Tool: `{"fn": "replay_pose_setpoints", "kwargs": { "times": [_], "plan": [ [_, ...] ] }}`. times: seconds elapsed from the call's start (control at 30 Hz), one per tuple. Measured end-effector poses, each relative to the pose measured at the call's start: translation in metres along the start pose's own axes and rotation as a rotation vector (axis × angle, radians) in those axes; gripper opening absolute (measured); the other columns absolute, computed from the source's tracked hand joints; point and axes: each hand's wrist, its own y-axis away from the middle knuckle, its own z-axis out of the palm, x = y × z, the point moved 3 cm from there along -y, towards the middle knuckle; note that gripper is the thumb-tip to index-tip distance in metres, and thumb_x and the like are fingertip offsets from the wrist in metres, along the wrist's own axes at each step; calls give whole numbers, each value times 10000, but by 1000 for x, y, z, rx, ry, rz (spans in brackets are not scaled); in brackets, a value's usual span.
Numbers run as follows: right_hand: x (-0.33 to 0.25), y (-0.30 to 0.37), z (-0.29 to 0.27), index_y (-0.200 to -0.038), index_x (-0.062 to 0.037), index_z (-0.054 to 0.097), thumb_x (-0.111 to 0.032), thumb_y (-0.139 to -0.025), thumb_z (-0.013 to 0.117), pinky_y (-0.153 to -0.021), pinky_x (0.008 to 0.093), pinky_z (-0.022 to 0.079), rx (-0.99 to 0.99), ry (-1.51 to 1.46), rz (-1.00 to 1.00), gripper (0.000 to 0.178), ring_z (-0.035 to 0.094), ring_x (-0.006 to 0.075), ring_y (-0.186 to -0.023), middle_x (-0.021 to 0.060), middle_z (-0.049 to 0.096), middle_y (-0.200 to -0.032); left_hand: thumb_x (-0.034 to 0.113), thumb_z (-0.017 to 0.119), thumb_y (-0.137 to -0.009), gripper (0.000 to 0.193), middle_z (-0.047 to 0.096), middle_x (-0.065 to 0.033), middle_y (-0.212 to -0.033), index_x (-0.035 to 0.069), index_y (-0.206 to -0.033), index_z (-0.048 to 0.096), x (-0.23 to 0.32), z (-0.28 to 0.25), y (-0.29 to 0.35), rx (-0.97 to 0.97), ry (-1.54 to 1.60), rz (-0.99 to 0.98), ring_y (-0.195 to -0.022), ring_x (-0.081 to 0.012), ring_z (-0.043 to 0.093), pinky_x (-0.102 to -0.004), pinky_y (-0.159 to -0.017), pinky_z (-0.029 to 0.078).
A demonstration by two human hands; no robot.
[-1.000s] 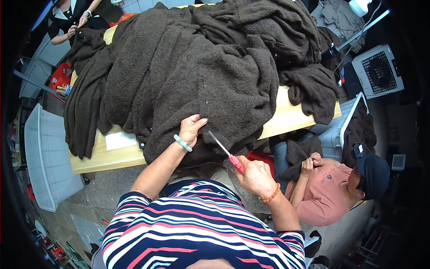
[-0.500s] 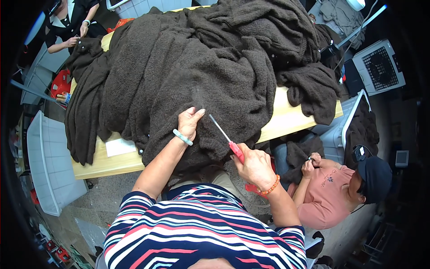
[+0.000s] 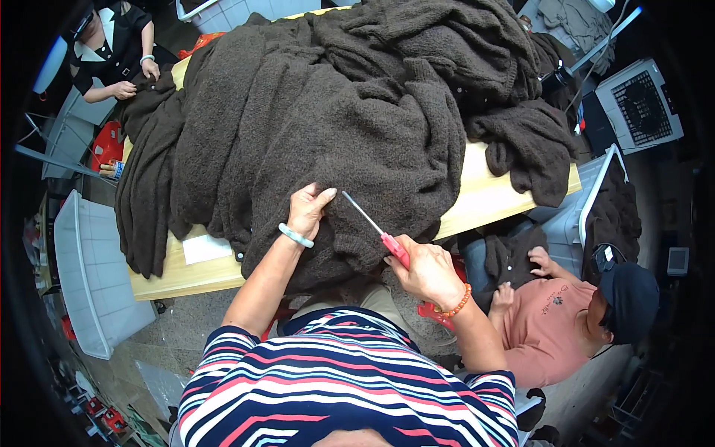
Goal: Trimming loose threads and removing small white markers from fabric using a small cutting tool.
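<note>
A dark brown knitted garment [image 3: 335, 138] lies bunched over the table in front of me. My left hand [image 3: 307, 208], with a pale bangle at the wrist, is closed on the knit, thumb and forefinger pinching a bit of it. In my right hand [image 3: 428, 272], which has an orange bead bracelet, is a red-handled tool with a thin metal shaft [image 3: 365, 212]. Its tip sits just right of my left thumb, over the knit; whether it touches the cloth I cannot tell. My fingers wrap round the handle.
More brown knits are heaped on the wooden table [image 3: 477, 201], with a white paper [image 3: 206, 249] at its near left. White bins [image 3: 100, 276] stand at both sides. A co-worker in pink [image 3: 551, 320] sits at right with a knit; another [image 3: 112, 56] handles cloth at far left.
Both my hands stay close to the same spot, the tool tip a little nearer my left thumb. The co-worker at right has moved their hands apart. The whole view has shifted slightly.
</note>
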Motion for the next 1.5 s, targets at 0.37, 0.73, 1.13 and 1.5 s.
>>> {"fn": "replay_pose_setpoints", "kwargs": {
  "times": [0.37,0.73,1.13,1.5],
  "plan": [
    [-5,-31,-12,-1019,-78,595,-233,-892,629,-721,502,527,69,63,42,203,667,402,-761,194,665,-748,1,663,-903,128,684,-34,-983,-12,-1030,652,6,-4,-46,25,-117,184,-868,-100,633,-224,-819,502],
    [-9,-30,-3,-974,-37,632,-272,-887,604,-776,499,524,-164,92,-108,252,682,393,-849,222,686,-824,-20,672,-890,146,677,-40,-998,-6,-1033,650,-2,-15,-43,78,-42,188,-869,-100,630,-230,-809,498],
    [0,-15,-5,-923,-40,603,-230,-897,609,-690,505,536,14,99,-79,193,685,393,-757,206,673,-741,100,723,-898,142,672,21,-895,35,-1009,661,-16,-12,-21,100,-85,87,-750,-54,591,-210,-638,466],
    [19,65,8,-1089,-118,602,-255,-871,652,-674,504,521,-5,7,93,262,660,406,-740,201,659,-761,225,861,-748,1042,507,-184,-1347,-26,-1507,193,-36,30,80,40,-711,195,-1151,-219,567,-350,-979,467]
  ]
}}
